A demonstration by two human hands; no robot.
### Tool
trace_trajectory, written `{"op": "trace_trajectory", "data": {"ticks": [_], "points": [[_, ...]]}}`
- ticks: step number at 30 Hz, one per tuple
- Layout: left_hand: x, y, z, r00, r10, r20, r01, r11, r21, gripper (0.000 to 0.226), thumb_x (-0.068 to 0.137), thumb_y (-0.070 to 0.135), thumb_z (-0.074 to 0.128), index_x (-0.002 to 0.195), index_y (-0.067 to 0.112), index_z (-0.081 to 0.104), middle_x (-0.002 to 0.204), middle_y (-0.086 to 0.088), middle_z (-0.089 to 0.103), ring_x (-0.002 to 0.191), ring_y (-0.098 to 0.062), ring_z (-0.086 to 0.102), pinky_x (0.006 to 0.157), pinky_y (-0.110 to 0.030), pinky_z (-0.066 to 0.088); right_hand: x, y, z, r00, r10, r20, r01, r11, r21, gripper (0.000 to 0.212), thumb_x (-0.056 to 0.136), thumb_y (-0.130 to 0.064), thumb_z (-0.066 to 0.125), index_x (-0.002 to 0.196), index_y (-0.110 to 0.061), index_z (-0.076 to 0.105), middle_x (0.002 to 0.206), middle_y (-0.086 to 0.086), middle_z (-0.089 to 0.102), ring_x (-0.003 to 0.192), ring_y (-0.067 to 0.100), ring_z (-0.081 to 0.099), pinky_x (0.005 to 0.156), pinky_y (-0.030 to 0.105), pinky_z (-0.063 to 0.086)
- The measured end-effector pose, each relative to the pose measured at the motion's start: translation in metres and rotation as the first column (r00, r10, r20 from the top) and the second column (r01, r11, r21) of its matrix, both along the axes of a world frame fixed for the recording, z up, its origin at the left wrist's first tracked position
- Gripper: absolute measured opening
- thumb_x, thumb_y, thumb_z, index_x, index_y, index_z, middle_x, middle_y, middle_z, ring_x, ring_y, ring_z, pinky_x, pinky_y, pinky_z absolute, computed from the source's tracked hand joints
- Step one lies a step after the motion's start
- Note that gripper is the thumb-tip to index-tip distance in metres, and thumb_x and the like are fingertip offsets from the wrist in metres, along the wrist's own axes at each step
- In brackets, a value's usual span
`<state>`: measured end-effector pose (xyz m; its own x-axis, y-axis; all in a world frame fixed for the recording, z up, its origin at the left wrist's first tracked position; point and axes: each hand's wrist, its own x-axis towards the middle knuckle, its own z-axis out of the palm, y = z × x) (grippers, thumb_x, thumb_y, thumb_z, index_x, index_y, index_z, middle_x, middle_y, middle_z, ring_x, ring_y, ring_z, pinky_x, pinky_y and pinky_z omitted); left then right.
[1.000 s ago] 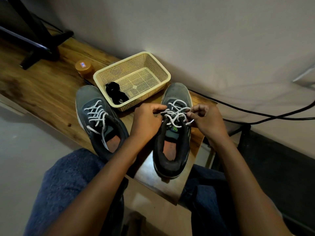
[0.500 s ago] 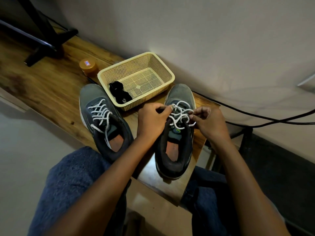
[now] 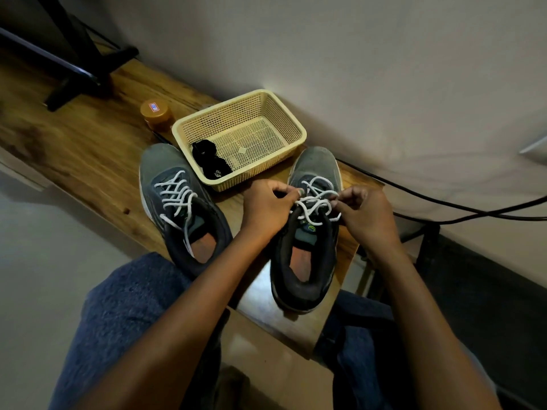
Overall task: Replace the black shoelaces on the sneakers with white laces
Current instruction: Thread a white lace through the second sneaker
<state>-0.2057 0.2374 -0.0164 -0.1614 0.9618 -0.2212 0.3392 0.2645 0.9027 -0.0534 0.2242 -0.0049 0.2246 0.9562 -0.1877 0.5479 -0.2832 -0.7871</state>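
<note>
"What are the hands doing?"
"The left hand point(image 3: 266, 207) and right hand point(image 3: 365, 213) each pinch the white lace point(image 3: 316, 202) on the shoe point(image 3: 307, 232) beside the basket point(image 3: 296, 130)."
"Any tips?"
"Pull both ends evenly, snug."

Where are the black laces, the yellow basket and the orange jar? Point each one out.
black laces point(image 3: 211, 162), head view, on the middle of the bundle.
yellow basket point(image 3: 291, 121), head view, on its right wall.
orange jar point(image 3: 156, 111), head view, on its lid.
</note>
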Motion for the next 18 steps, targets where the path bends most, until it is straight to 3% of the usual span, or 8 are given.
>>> {"op": "trace_trajectory", "data": {"ticks": [4,6,8,10,13,16,18], "points": [[-0.0004,0.0007,0.0028,0.998,-0.019,0.052,0.022,0.999,-0.046,0.010,0.086,0.017,0.061,0.080,0.015,0.068,0.071,0.008,0.064,0.062,-0.001,0.055,0.053,-0.010,0.042,-0.0006,-0.0002,0.0014,0.998,-0.041,-0.055,0.040,0.999,-0.014,0.017,0.091,-0.006,0.061,0.078,-0.016,0.061,0.070,0.000,0.064,0.060,0.007,0.061,0.056,0.018,0.050],[-0.0005,0.0007,0.0059,0.996,-0.009,0.089,0.016,0.997,-0.077,0.015,0.087,0.018,0.058,0.074,0.014,0.065,0.065,0.006,0.061,0.059,-0.007,0.055,0.055,-0.022,0.046,-0.0002,-0.0002,0.0010,0.995,-0.058,-0.076,0.057,0.998,-0.020,0.015,0.092,-0.005,0.059,0.080,-0.015,0.061,0.071,0.001,0.065,0.059,0.005,0.061,0.059,0.022,0.053],[-0.0006,0.0013,0.0068,0.990,0.016,0.141,-0.002,0.995,-0.098,0.023,0.088,0.021,0.054,0.077,0.006,0.067,0.073,-0.004,0.068,0.070,-0.020,0.063,0.068,-0.039,0.053,0.0001,-0.0006,0.0013,0.994,-0.071,-0.085,0.069,0.997,-0.023,0.013,0.092,-0.005,0.059,0.083,-0.013,0.061,0.074,0.005,0.066,0.060,0.005,0.063,0.064,0.028,0.055],[-0.0010,0.0013,0.0070,0.983,0.040,0.181,-0.019,0.993,-0.116,0.031,0.088,0.027,0.047,0.079,0.009,0.071,0.088,-0.009,0.072,0.085,-0.025,0.067,0.083,-0.044,0.055,0.0003,-0.0011,0.0011,0.993,-0.079,-0.088,0.077,0.997,-0.025,0.014,0.093,-0.005,0.058,0.082,-0.014,0.061,0.078,0.009,0.068,0.061,0.008,0.064,0.067,0.031,0.056],[-0.0011,0.0016,0.0031,0.981,0.041,0.191,-0.022,0.994,-0.103,0.032,0.088,0.031,0.046,0.093,0.009,0.068,0.093,-0.005,0.073,0.087,-0.019,0.068,0.086,-0.041,0.054,0.0000,-0.0011,0.0010,0.993,-0.080,-0.086,0.078,0.997,-0.029,0.020,0.093,-0.005,0.059,0.077,-0.018,0.058,0.079,0.010,0.068,0.064,0.013,0.065,0.069,0.034,0.057],[-0.0006,0.0009,-0.0007,0.999,-0.011,0.042,0.010,1.000,0.025,0.025,0.090,0.033,0.062,0.101,0.010,0.062,0.085,0.000,0.069,0.076,-0.011,0.064,0.068,-0.025,0.049,0.0001,-0.0008,0.0009,0.996,-0.063,-0.064,0.061,0.998,-0.029,0.020,0.093,-0.007,0.059,0.077,-0.019,0.058,0.075,0.004,0.066,0.064,0.011,0.063,0.067,0.030,0.055],[-0.0008,-0.0007,-0.0013,0.997,-0.067,-0.031,0.070,0.992,0.105,0.021,0.086,0.030,0.069,0.099,0.014,0.069,0.086,0.003,0.070,0.077,-0.006,0.064,0.070,-0.021,0.050,0.0005,-0.0007,0.0010,0.997,-0.054,-0.056,0.052,0.998,-0.030,0.019,0.092,-0.007,0.059,0.078,-0.019,0.058,0.074,0.002,0.064,0.064,0.009,0.063,0.064,0.027,0.054]]}}
